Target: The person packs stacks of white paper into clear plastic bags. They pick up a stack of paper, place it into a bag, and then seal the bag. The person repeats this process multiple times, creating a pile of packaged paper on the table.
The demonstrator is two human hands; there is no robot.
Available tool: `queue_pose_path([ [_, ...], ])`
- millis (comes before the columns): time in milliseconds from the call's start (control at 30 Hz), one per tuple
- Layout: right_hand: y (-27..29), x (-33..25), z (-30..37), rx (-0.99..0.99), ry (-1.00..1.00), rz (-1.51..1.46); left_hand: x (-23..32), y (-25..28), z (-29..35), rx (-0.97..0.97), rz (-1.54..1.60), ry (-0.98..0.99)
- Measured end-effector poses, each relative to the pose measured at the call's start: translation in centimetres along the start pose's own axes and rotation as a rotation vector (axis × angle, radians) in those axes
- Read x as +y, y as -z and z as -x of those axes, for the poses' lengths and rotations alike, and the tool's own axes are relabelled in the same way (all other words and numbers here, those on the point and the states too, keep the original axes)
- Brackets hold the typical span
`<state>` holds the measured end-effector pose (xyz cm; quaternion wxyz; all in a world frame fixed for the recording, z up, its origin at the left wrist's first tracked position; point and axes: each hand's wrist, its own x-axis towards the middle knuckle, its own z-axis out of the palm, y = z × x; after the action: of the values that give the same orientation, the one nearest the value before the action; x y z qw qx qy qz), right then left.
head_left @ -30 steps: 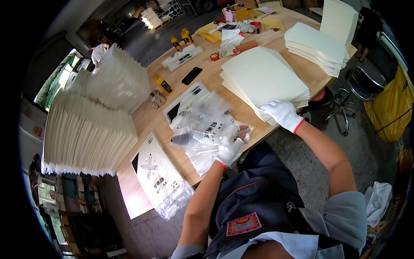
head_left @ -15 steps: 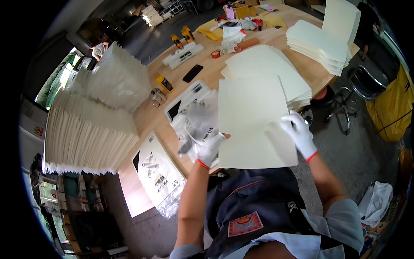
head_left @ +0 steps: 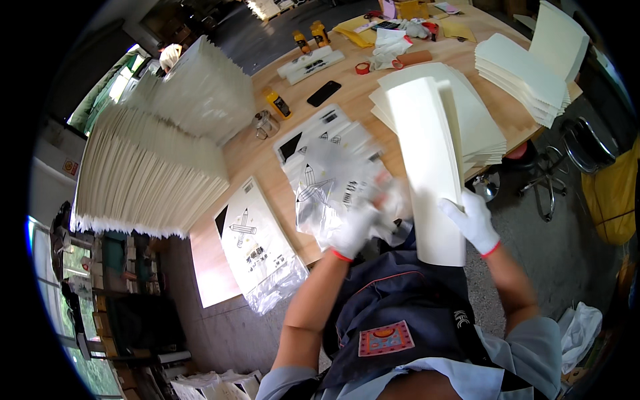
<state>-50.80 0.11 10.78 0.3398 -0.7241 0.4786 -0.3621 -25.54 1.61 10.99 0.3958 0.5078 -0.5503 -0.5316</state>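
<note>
Both my hands wear white gloves with red cuffs. My right hand grips a small stack of cream paper sheets by its right edge, thumb in front; the sheets stand upright, turned and slightly curved. My left hand is at the near end of a clear printed plastic bag with pencil drawings, lying on others. Motion smears the left fingers, so their grip is unclear. Behind the held sheets lies a fanned pile of cream sheets. A filled printed bag lies on the table's near left.
A tall stack of cream sheets stands at the left. On the wooden table are a black phone, an orange drink bottle, a glass jar and red tape. Another paper pile sits far right, near a stool.
The cream sheets have turned from facing me broadly to nearly edge-on, now in my right hand. My left hand has moved right, off the sheets' left edge. The whole view has shifted slightly.
</note>
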Motion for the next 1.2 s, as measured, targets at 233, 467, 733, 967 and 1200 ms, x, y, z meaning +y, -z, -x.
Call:
queue_pose_path([
  [233,1.7,-3.0,-0.4,-0.212,0.721,0.740,5.4,11.1,1.6,0.108,0.487,-0.116],
  [467,-3.1,-2.6,-4.7,-0.712,0.084,0.252,-0.6,-1.8,7.6,0.384,-0.307,-0.339],
  [733,-12.7,2.9,-6.1,-0.591,0.018,-0.250,1.6,-4.2,4.6,0.235,-0.549,-0.560],
  [967,-11.5,-3.9,0.4,-0.438,0.391,0.519,-1.9,-1.5,4.7,0.357,-0.423,-0.230],
  [1200,-8.7,2.1,2.9,-0.151,0.121,0.777,-7.6,-4.5,12.0,0.199,-0.592,-0.495],
])
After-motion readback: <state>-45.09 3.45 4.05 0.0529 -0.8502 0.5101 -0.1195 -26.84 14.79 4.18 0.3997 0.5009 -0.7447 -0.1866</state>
